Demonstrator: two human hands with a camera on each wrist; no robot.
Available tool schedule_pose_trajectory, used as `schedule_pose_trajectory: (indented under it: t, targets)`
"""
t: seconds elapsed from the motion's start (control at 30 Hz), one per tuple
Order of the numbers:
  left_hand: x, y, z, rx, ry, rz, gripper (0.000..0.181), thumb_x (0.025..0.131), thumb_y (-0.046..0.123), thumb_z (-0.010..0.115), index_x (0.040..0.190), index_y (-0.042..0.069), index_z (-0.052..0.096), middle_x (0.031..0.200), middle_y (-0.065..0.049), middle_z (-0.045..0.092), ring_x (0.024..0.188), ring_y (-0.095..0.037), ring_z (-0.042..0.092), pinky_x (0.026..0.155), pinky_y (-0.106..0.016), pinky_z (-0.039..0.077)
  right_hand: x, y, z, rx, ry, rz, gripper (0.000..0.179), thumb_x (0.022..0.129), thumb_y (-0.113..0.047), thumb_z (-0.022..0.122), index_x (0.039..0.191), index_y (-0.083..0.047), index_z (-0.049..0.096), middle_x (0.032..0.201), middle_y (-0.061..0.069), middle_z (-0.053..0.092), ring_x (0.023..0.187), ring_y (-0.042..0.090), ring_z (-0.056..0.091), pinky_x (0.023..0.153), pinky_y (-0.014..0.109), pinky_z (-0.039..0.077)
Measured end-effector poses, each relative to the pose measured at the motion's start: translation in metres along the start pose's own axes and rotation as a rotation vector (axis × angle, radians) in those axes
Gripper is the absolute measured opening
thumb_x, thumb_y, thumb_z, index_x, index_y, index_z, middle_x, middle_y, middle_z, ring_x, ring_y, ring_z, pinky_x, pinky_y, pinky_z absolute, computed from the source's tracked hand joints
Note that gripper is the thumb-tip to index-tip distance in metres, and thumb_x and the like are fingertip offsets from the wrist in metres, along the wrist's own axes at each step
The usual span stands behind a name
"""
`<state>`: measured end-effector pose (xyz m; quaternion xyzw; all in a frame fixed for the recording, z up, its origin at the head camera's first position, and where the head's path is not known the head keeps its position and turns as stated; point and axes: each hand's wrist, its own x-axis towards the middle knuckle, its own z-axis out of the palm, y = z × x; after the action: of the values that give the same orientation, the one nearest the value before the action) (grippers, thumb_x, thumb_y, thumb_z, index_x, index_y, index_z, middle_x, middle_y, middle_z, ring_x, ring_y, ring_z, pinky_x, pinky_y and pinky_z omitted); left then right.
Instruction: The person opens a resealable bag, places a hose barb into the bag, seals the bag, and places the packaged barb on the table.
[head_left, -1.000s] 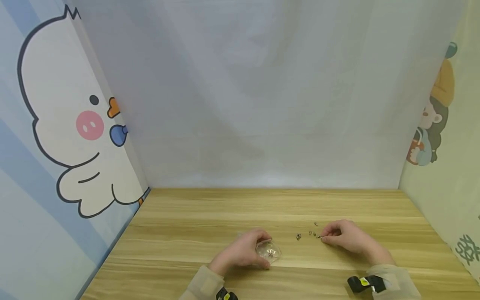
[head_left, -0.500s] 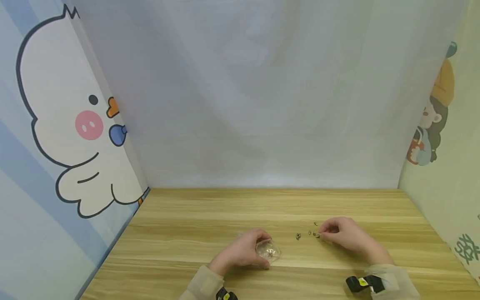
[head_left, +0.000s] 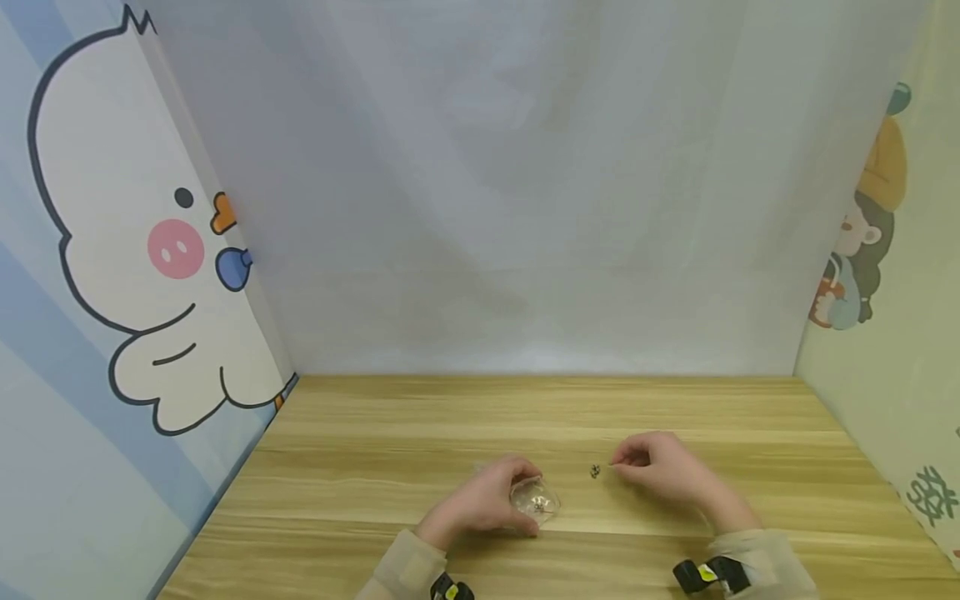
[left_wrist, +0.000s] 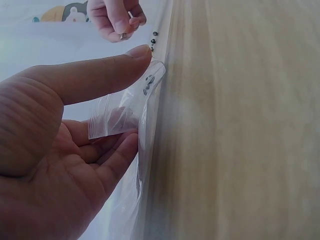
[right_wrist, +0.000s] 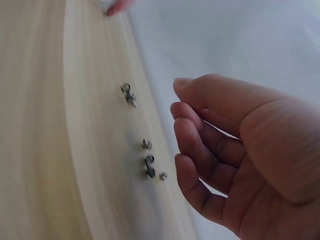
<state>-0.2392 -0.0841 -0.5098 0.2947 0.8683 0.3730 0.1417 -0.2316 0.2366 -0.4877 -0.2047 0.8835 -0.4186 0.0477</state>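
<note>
My left hand (head_left: 487, 500) holds a clear plastic zip bag (head_left: 536, 503) low over the table, its thumb and fingers on either side. A few dark bits, apparently small screws (left_wrist: 148, 84), show through the plastic in the left wrist view. To the right, my right hand (head_left: 667, 468) is raised just above the table, thumb and forefinger together. A tiny metal screw (left_wrist: 122, 36) sticks out of that pinch in the left wrist view; the right wrist view hides it. Several loose screws (right_wrist: 129, 96) lie on the wood beside the right hand, with a small cluster (head_left: 595, 471) between both hands.
The wood-grain table (head_left: 420, 417) ends at a pale grey curtain (head_left: 480, 250) behind. Printed cartoon panels stand at both sides, with a white duck (head_left: 127, 208) at left. A black wrist camera (head_left: 708, 575) is strapped to the right forearm.
My right hand has lifted off the loose screws and moved left toward the cluster, carrying a pinched screw. The left hand and the bag have stayed nearly still.
</note>
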Motion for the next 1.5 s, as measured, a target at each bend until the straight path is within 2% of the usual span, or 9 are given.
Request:
schedule_pose_trajectory:
  t: [0.3,0.5,0.63,0.9,1.03,1.3,1.5]
  targets:
    - [-0.001,0.001,0.0,0.004,0.004,0.001,0.069,0.072,0.016,0.101,0.131,0.005,0.067,0.128,0.001,0.067,0.121,-0.015,0.062,0.11,-0.034,0.049,0.008,-0.018,0.024,0.002,-0.042,-0.034,0.009,0.098,-0.017,0.078,0.1,-0.009,0.079,0.088,-0.006,0.073,0.078,0.006,0.066,0.07,0.025,0.056]
    - [-0.001,0.003,-0.001,0.017,0.009,0.012,0.07,0.071,0.015,0.101,0.131,0.005,0.067,0.127,0.0,0.068,0.118,-0.013,0.062,0.108,-0.033,0.049,0.011,-0.027,0.039,0.035,-0.048,-0.073,0.007,0.097,-0.014,0.079,0.099,-0.008,0.08,0.085,-0.007,0.072,0.076,0.005,0.065,0.069,0.025,0.057]
    - [-0.001,0.003,-0.002,0.023,0.002,0.011,0.069,0.072,0.016,0.101,0.131,0.005,0.067,0.127,0.0,0.068,0.118,-0.013,0.062,0.109,-0.032,0.049,0.012,-0.035,0.049,0.034,-0.036,-0.104,0.006,0.096,-0.015,0.08,0.096,-0.009,0.08,0.084,-0.009,0.072,0.075,0.004,0.064,0.067,0.024,0.056]
    - [0.0,0.003,-0.003,0.008,-0.005,0.001,0.068,0.073,0.017,0.101,0.131,0.005,0.067,0.128,0.0,0.068,0.12,-0.015,0.062,0.108,-0.035,0.05,0.015,-0.043,0.069,0.035,0.007,-0.089,0.004,0.094,-0.012,0.081,0.094,-0.009,0.079,0.083,-0.008,0.071,0.075,0.005,0.064,0.069,0.025,0.057]
    - [0.0,0.003,-0.003,0.009,-0.005,-0.005,0.068,0.072,0.017,0.101,0.13,0.006,0.068,0.128,0.001,0.068,0.118,-0.014,0.062,0.107,-0.034,0.05,0.016,-0.045,0.076,0.004,0.033,-0.096,0.004,0.093,-0.011,0.082,0.096,-0.009,0.079,0.085,-0.01,0.072,0.076,0.005,0.065,0.07,0.025,0.058]
    - [0.0,0.005,-0.001,0.001,-0.003,-0.01,0.069,0.071,0.015,0.101,0.131,0.005,0.068,0.129,-0.001,0.069,0.119,-0.016,0.062,0.109,-0.035,0.049,0.018,-0.048,0.086,-0.111,0.104,-0.176,0.006,0.09,-0.007,0.084,0.092,-0.012,0.08,0.085,-0.01,0.075,0.076,0.0,0.065,0.07,0.024,0.059]
    - [0.0,0.004,-0.002,0.02,-0.001,-0.011,0.07,0.071,0.017,0.101,0.131,0.005,0.068,0.13,-0.001,0.069,0.121,-0.017,0.062,0.109,-0.035,0.049,0.02,-0.049,0.091,-0.17,0.133,-0.196,0.008,0.089,-0.005,0.083,0.09,-0.012,0.08,0.086,-0.008,0.075,0.075,-0.001,0.064,0.069,0.023,0.059]
